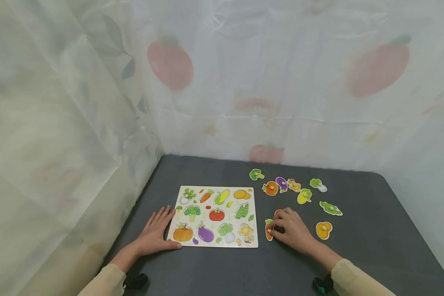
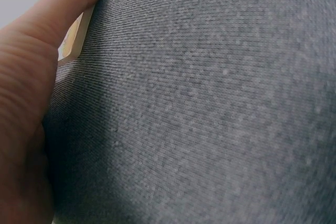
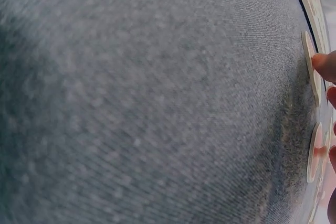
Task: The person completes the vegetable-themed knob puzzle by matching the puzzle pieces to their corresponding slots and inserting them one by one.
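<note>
A pale wooden puzzle board (image 1: 255, 224) printed with vegetables lies flat on the table. My left hand (image 1: 156, 231) rests on its left edge with fingers spread, the thumb along the near corner; the left wrist view shows that thumb over the board's edge (image 2: 79, 40). Just right of the board, my right hand (image 1: 292, 231) pinches the small knob of a carrot puzzle piece (image 1: 268, 224) between thumb and index finger. Behind those fingers a red piece (image 1: 278, 212) is mostly hidden. In the right wrist view, the thumb meets the carrot piece (image 3: 311, 72), close to another knobbed piece (image 3: 315, 156).
Several knobbed pieces lie right of the board: broccoli (image 1: 256, 174), pumpkin (image 1: 271, 188), eggplant (image 1: 281, 184), mushroom (image 1: 294, 185), corn (image 1: 304, 196), cabbage (image 1: 318, 185), peas (image 1: 331, 208) and a yellow potato-like piece (image 1: 323, 230). Printed curtains (image 1: 222, 139) border the dark table (image 1: 222, 271).
</note>
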Action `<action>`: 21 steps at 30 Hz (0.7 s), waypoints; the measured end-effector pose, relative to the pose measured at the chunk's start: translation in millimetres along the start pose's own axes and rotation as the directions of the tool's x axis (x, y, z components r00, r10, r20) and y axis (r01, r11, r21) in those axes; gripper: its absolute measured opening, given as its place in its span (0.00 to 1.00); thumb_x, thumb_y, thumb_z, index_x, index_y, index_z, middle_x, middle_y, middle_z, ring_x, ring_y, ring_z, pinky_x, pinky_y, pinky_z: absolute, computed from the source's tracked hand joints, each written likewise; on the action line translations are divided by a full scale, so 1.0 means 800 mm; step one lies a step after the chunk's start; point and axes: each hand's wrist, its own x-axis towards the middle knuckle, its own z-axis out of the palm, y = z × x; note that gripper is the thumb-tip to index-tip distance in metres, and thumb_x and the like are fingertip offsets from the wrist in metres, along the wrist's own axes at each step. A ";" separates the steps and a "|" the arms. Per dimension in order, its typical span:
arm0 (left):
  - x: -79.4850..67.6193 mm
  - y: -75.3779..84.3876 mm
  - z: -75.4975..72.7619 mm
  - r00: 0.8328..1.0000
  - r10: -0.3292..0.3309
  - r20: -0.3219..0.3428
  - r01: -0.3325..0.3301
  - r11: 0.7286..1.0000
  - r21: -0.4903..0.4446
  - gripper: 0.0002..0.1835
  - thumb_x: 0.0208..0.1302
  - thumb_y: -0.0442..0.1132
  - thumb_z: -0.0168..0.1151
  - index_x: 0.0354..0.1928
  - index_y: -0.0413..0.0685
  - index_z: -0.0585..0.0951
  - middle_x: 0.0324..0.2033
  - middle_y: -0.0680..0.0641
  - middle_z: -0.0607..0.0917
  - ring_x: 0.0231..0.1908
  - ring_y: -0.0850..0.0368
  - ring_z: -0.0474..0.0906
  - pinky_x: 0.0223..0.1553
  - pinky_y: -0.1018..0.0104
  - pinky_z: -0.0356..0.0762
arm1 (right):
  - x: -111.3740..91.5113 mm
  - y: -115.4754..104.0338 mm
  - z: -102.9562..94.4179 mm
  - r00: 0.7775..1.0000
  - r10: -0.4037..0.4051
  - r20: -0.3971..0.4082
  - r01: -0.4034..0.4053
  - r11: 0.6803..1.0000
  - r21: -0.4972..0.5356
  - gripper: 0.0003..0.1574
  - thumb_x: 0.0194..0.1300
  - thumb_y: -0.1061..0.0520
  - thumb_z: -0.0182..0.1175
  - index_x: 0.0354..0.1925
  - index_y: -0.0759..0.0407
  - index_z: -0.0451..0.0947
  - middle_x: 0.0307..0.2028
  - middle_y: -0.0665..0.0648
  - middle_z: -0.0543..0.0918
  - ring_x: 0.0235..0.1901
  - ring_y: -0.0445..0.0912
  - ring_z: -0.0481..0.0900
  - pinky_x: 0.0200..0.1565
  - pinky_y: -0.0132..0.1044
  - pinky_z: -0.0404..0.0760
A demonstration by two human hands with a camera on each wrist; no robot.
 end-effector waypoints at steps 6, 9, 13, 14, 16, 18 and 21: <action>0.001 0.000 0.000 1.000 -0.002 0.000 0.002 1.000 0.004 0.69 0.46 0.78 0.70 0.81 0.45 0.55 0.80 0.37 0.51 0.78 0.36 0.42 0.73 0.35 0.36 | 0.010 0.000 -0.008 1.000 0.008 -0.011 -0.008 1.000 0.016 0.06 0.60 0.51 0.76 0.36 0.39 0.88 0.39 0.41 0.77 0.45 0.42 0.69 0.47 0.46 0.72; 0.001 0.000 -0.001 1.000 -0.003 -0.002 0.003 1.000 0.002 0.69 0.46 0.78 0.70 0.81 0.45 0.55 0.80 0.37 0.51 0.78 0.36 0.42 0.73 0.35 0.36 | 0.024 -0.001 -0.016 0.998 0.022 -0.064 -0.020 1.000 0.024 0.07 0.59 0.52 0.77 0.35 0.41 0.88 0.40 0.43 0.78 0.46 0.44 0.69 0.47 0.47 0.72; 0.002 -0.001 -0.001 1.000 -0.006 -0.003 0.006 1.000 0.008 0.69 0.45 0.78 0.69 0.81 0.46 0.54 0.80 0.38 0.51 0.79 0.37 0.41 0.74 0.35 0.36 | 0.053 -0.006 -0.024 0.993 0.015 -0.121 -0.012 1.000 0.020 0.06 0.59 0.52 0.77 0.35 0.43 0.89 0.40 0.45 0.78 0.46 0.46 0.69 0.48 0.49 0.71; 0.002 -0.002 0.000 1.000 -0.008 0.000 0.008 1.000 0.012 0.69 0.45 0.79 0.69 0.82 0.46 0.54 0.80 0.38 0.51 0.79 0.37 0.41 0.74 0.35 0.36 | 0.062 -0.007 -0.024 0.992 0.009 -0.128 -0.006 1.000 0.023 0.05 0.60 0.52 0.76 0.35 0.43 0.89 0.40 0.46 0.78 0.45 0.47 0.69 0.48 0.49 0.71; 0.001 -0.002 0.000 1.000 -0.008 0.000 0.008 1.000 0.014 0.69 0.45 0.79 0.69 0.82 0.47 0.54 0.80 0.38 0.51 0.79 0.37 0.41 0.74 0.35 0.36 | 0.079 -0.012 -0.023 0.990 -0.004 -0.141 0.008 1.000 0.028 0.04 0.61 0.51 0.76 0.35 0.44 0.89 0.39 0.48 0.79 0.44 0.48 0.70 0.48 0.50 0.70; 0.001 -0.002 0.001 1.000 -0.006 0.000 0.006 1.000 0.007 0.69 0.46 0.79 0.69 0.82 0.47 0.54 0.80 0.38 0.51 0.79 0.37 0.41 0.74 0.35 0.36 | 0.097 -0.017 -0.019 0.989 -0.014 -0.149 0.018 0.999 0.029 0.03 0.62 0.51 0.75 0.35 0.45 0.90 0.39 0.48 0.79 0.45 0.49 0.70 0.50 0.51 0.70; 0.000 -0.001 0.001 1.000 -0.005 0.003 0.005 1.000 -0.001 0.69 0.46 0.79 0.69 0.82 0.47 0.54 0.80 0.39 0.50 0.79 0.38 0.41 0.74 0.35 0.36 | 0.123 -0.027 -0.010 0.989 0.006 -0.148 0.000 0.999 0.041 0.02 0.63 0.50 0.74 0.34 0.45 0.90 0.40 0.49 0.79 0.45 0.49 0.71 0.50 0.50 0.70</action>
